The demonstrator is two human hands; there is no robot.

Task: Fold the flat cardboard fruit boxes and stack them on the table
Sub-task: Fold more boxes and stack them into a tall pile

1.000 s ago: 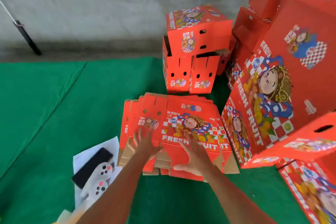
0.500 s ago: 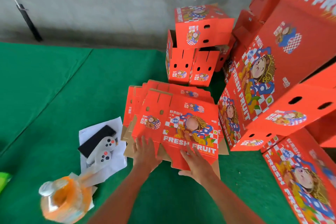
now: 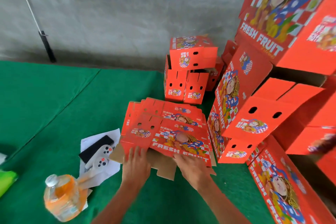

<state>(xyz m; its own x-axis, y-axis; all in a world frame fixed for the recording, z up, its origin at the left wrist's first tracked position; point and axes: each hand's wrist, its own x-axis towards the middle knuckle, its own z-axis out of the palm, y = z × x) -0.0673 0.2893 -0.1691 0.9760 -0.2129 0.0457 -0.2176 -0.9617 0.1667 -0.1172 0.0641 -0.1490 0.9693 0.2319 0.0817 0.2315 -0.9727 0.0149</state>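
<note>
Typically shown at pick-up: both hands met the near edge of the topmost flat box [image 3: 169, 136], which lay on a fanned pile of flat boxes [image 3: 145, 107] on the green-covered table [image 3: 63, 105]. The left hand [image 3: 135, 166] lay over the brown flaps at the near left corner, fingers extended and close together; whether the thumb had hooked beneath could not be told. The right hand [image 3: 193, 166] covered the edge under the lettering, fingers straight and slightly spread. For a clean lift, the judgement was that only the top sheet should be peeled, thumbs slipped under its edge, so the sheets below stayed put. Folded boxes [image 3: 190, 71] stood stacked beyond the pile, with larger ones [image 3: 254, 114] at right. A bottle [image 3: 61, 198] and a controller [image 3: 101, 154] lay at left, near enough to be knocked.
</note>
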